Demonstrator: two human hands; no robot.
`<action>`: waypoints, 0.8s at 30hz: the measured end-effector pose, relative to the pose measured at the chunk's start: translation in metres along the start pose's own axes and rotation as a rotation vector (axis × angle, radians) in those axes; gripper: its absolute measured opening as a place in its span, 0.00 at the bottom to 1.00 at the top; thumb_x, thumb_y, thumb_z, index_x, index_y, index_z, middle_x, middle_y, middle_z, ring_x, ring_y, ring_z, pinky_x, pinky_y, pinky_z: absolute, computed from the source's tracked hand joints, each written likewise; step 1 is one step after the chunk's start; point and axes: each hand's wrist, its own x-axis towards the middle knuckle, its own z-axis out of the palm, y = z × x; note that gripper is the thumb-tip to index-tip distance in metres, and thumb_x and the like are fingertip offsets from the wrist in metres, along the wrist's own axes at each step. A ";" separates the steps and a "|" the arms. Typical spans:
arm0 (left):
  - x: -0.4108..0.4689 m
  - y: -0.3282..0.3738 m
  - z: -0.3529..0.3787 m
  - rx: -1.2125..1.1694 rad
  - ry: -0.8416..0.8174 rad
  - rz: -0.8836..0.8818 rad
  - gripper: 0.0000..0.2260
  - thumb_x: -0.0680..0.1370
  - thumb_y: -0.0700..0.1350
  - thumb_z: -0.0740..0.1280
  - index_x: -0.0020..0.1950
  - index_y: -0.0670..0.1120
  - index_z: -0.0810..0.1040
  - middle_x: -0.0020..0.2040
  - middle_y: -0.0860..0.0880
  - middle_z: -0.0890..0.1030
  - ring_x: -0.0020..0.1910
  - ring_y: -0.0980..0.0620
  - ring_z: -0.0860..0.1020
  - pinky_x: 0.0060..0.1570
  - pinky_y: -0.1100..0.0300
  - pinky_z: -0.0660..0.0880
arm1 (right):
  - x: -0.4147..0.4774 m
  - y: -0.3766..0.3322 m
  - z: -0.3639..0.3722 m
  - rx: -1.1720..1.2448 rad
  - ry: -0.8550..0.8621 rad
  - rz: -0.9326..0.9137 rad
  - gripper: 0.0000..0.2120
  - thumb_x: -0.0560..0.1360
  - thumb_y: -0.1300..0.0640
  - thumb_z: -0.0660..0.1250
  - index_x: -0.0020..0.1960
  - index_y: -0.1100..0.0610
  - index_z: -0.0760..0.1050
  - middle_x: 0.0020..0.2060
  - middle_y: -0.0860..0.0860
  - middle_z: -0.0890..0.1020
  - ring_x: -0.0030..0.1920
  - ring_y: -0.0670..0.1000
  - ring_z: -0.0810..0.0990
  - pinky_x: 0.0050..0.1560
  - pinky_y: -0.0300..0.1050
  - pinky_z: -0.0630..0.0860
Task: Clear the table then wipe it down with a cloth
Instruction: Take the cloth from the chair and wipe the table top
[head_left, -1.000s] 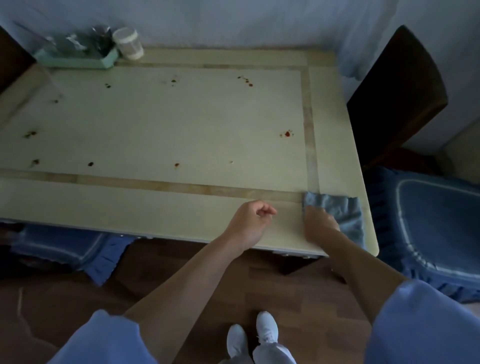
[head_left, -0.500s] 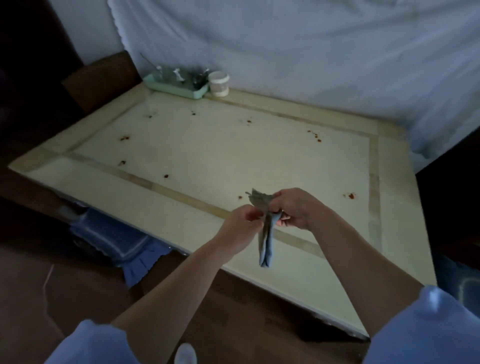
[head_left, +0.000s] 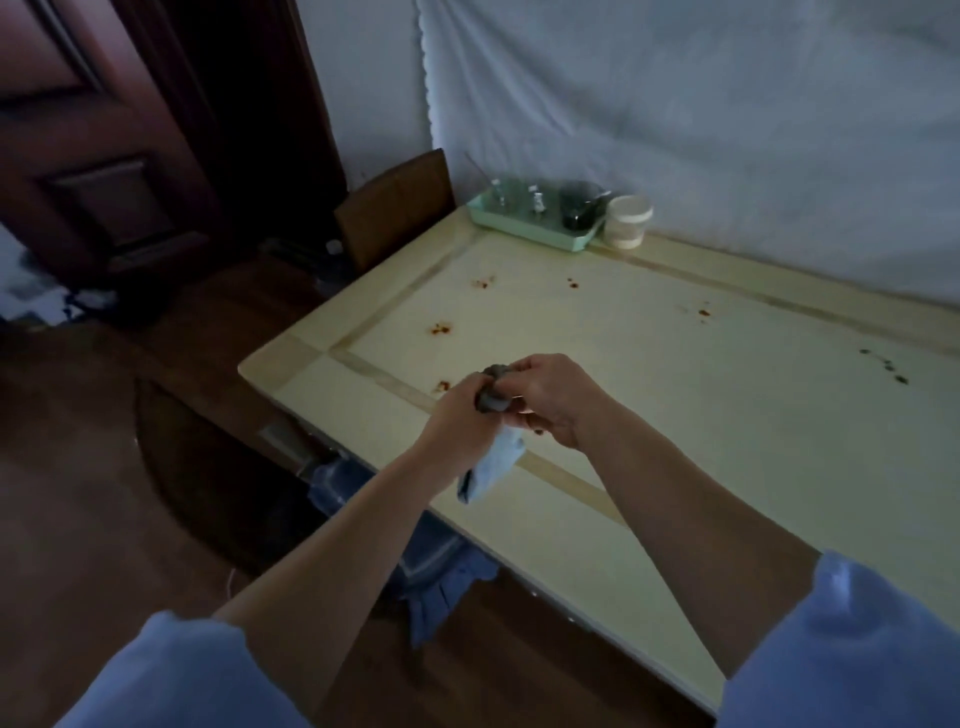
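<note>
Two hands meet at frame ctr, above the near-left part of the table (head_left: 701, 441). The left hand (head_left: 460, 415) & right hand (head_left: 553, 397) both grip the cloth (head_left: 496, 465), fingers curled round its bunched grey top end, knuckles of the two nearly touching. The rest of the cloth, pale blue, hangs below the hands w/ its tail near the table's front edge, not spread on the top. Can't tell if the tail touches the table.

Table: pale cream top w/ tan inlay strips, running from ctr-left to the right edge of the frame. Reddish-brown stains (head_left: 441, 328) dot it: several above the hands, one just left of the left hand, a darker cluster at far right.

Upper ctr, at the table's far corner: mint-green tray (head_left: 524, 234) w/ a dark glass bowl (head_left: 577, 210) & small items inside, too dim to ID. White tub (head_left: 628, 222) sits just right of the tray. White sheet (head_left: 675, 104) fills the upper right behind. Brown chair back (head_left: 395, 208) is left of the tray; dark wood door (head_left: 104, 156) upper left. Blue seat cushion (head_left: 441, 577) shows under the table's front edge, lower ctr. Blue sleeves (head_left: 171, 670) at the btm corners.
</note>
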 end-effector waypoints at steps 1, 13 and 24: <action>0.012 -0.007 -0.014 -0.012 0.020 -0.015 0.04 0.78 0.38 0.59 0.49 0.45 0.72 0.39 0.49 0.75 0.40 0.50 0.74 0.37 0.59 0.69 | 0.011 -0.007 0.009 0.015 -0.020 -0.011 0.05 0.73 0.65 0.67 0.39 0.61 0.74 0.39 0.60 0.79 0.38 0.54 0.79 0.37 0.41 0.78; 0.135 -0.064 -0.087 0.080 0.009 -0.100 0.13 0.73 0.31 0.56 0.48 0.46 0.74 0.38 0.49 0.75 0.40 0.49 0.73 0.35 0.60 0.67 | 0.145 -0.057 0.048 -0.079 -0.039 -0.033 0.12 0.75 0.64 0.63 0.55 0.69 0.76 0.43 0.57 0.76 0.36 0.50 0.75 0.38 0.41 0.75; 0.232 -0.105 -0.131 0.075 -0.106 -0.091 0.13 0.74 0.33 0.58 0.45 0.49 0.77 0.40 0.51 0.78 0.39 0.56 0.75 0.38 0.65 0.70 | 0.222 -0.070 0.071 -0.123 0.035 0.058 0.11 0.75 0.63 0.62 0.55 0.66 0.77 0.44 0.56 0.77 0.41 0.52 0.78 0.39 0.40 0.76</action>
